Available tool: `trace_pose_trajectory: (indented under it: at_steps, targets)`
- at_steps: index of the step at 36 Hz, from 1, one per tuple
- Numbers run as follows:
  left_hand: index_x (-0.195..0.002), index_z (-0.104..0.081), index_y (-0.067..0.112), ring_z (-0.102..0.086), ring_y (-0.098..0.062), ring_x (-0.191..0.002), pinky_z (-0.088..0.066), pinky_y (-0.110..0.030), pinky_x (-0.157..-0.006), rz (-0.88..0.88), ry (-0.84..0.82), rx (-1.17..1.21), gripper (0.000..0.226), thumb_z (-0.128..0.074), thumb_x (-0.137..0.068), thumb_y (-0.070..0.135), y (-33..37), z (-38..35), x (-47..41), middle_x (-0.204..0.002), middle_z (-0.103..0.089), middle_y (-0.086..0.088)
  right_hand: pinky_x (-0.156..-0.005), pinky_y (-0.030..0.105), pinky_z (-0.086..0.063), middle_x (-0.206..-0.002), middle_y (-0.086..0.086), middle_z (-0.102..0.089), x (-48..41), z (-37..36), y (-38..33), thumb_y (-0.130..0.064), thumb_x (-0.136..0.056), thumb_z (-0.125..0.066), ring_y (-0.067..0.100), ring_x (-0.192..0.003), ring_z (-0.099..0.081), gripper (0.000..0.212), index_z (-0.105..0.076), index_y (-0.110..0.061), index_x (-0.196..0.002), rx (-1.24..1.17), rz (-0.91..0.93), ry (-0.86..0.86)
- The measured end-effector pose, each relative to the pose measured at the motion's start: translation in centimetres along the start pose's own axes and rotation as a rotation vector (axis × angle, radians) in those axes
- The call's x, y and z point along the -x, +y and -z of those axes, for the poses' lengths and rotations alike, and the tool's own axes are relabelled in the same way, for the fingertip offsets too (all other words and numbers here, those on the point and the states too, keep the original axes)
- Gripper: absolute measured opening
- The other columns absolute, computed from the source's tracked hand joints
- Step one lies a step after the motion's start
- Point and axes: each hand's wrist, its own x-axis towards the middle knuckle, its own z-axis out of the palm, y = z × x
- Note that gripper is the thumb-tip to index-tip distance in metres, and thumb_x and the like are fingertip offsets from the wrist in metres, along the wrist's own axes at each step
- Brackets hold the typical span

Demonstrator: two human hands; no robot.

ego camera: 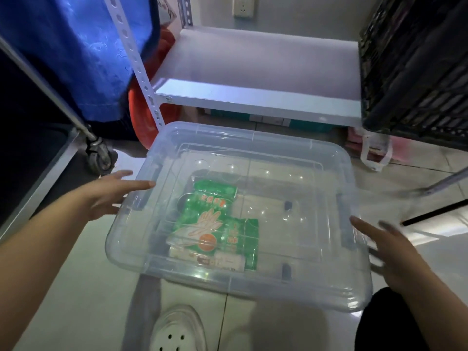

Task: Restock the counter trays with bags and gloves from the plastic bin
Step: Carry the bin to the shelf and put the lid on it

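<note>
A clear plastic bin (316,287) with its clear lid on sits on the tiled floor in front of me. Through the lid I see green packets of gloves (210,219) and a pale pack of bags (222,260) lying in the middle. My left hand (114,196) hovers open at the bin's left edge, fingertips close to the lid rim. My right hand (387,252) is open at the right edge, fingers spread and blurred, just beside the side clasp. Neither hand holds anything.
A white metal shelf (266,79) stands behind the bin, with a black crate (415,67) at its right end. A blue cloth (76,54) and a cart wheel (98,153) are at the left. My white shoe (177,330) is near the bin's front edge.
</note>
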Motion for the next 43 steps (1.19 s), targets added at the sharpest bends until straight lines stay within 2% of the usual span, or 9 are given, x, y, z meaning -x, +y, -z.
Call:
trace_pose_trajectory:
  at_steps: [3, 6, 9, 15, 20, 25, 32, 38, 43]
  targets:
    - [-0.121, -0.067, 0.02, -0.07, -0.034, -0.102, -0.054, -0.05, -0.092, -0.039, -0.055, -0.035, 0.082, -0.091, -0.049, 0.05, -0.2, -0.1, 0.5, -0.111, -0.075, -0.01, -0.073, 0.038, -0.047, -0.099, 0.005, -0.07, 0.0, 0.5, 0.0, -0.033, -0.075, -0.077, 0.025, -0.086, -0.063, 0.054, -0.064, -0.006, -0.12, -0.061, -0.065, -0.147]
    - [-0.111, -0.071, 0.014, -0.073, -0.032, -0.095, -0.057, -0.042, -0.08, -0.088, 0.025, -0.044, 0.071, -0.092, -0.048, 0.043, 0.3, -0.2, 0.5, -0.104, -0.077, -0.011, -0.071, 0.034, -0.05, -0.096, 0.004, -0.074, -0.2, 0.7, -0.5, -0.023, -0.075, -0.078, 0.023, -0.083, -0.067, 0.042, -0.068, -0.01, -0.113, -0.043, 0.059, -0.097]
    - [-0.106, -0.072, 0.009, -0.073, -0.034, -0.093, -0.059, -0.048, -0.085, -0.102, 0.07, -0.021, 0.066, -0.091, -0.048, 0.034, 0.7, -0.5, 0.2, -0.1, -0.076, -0.016, -0.065, 0.029, -0.05, -0.075, -0.002, -0.075, 0.0, 0.8, -0.2, -0.019, -0.071, -0.08, 0.012, -0.066, -0.069, 0.037, -0.071, -0.01, -0.106, -0.024, 0.149, -0.121]
    - [-0.109, -0.072, 0.009, -0.071, -0.033, -0.101, -0.061, -0.041, -0.07, -0.058, 0.023, 0.003, 0.063, -0.088, -0.05, 0.024, 0.9, 0.4, -0.4, -0.109, -0.073, -0.02, -0.066, 0.035, -0.053, -0.081, 0.006, -0.075, -0.3, -0.1, 1.0, -0.014, -0.063, -0.086, 0.023, -0.071, -0.07, 0.043, -0.073, -0.014, -0.104, -0.031, 0.213, -0.124]
    - [-0.108, -0.073, 0.008, -0.068, -0.038, -0.107, -0.062, -0.043, -0.062, -0.045, 0.054, 0.045, 0.046, -0.086, -0.064, 0.009, 1.1, 0.2, -0.2, -0.114, -0.07, -0.024, -0.064, 0.032, -0.053, -0.075, -0.001, -0.075, -0.7, -0.2, 1.0, -0.014, -0.06, -0.086, 0.015, -0.063, -0.071, 0.038, -0.075, -0.016, -0.095, -0.047, 0.207, -0.114]
    - [-0.095, -0.077, 0.006, -0.067, -0.034, -0.077, -0.06, -0.055, -0.08, -0.089, 0.149, -0.004, 0.031, -0.087, -0.066, 0.005, 1.5, -0.2, 0.2, -0.086, -0.07, -0.019, -0.07, 0.035, -0.057, -0.078, -0.001, -0.077, -0.5, -0.3, 0.8, -0.012, -0.058, -0.087, 0.02, -0.069, -0.071, 0.039, -0.076, -0.017, -0.096, -0.041, 0.206, -0.082]
    - [-0.102, -0.076, 0.01, -0.066, -0.033, -0.081, -0.062, -0.044, -0.072, -0.112, 0.164, 0.022, 0.038, -0.087, -0.066, 0.007, 1.2, -0.3, 0.3, -0.105, -0.073, -0.026, -0.044, 0.015, -0.049, -0.067, -0.007, -0.075, 0.3, -1.2, 0.1, -0.002, -0.06, -0.085, 0.007, -0.053, -0.067, 0.033, -0.077, -0.023, -0.083, -0.062, 0.287, -0.034]
    - [-0.099, -0.066, 0.032, -0.073, -0.034, -0.089, -0.062, -0.046, -0.072, -0.11, 0.157, 0.055, 0.036, -0.086, -0.072, 0.019, 0.4, -0.8, 2.2, -0.097, -0.076, -0.013, -0.061, 0.028, -0.051, -0.078, -0.004, -0.076, 2.0, -0.9, 0.2, -0.01, -0.066, -0.085, 0.011, -0.063, -0.071, 0.047, -0.073, -0.022, -0.11, -0.024, 0.269, -0.053]
    - [-0.103, -0.066, 0.043, -0.075, -0.021, -0.089, -0.059, -0.039, -0.067, -0.04, 0.023, -0.013, 0.037, -0.082, -0.077, 0.022, -2.0, 0.3, 5.8, -0.091, -0.079, 0.004, -0.06, 0.031, -0.054, -0.096, 0.004, -0.076, 5.0, -0.1, 2.4, -0.01, -0.071, -0.083, 0.02, -0.079, -0.073, 0.047, -0.068, -0.015, -0.115, -0.1, 0.191, -0.057]
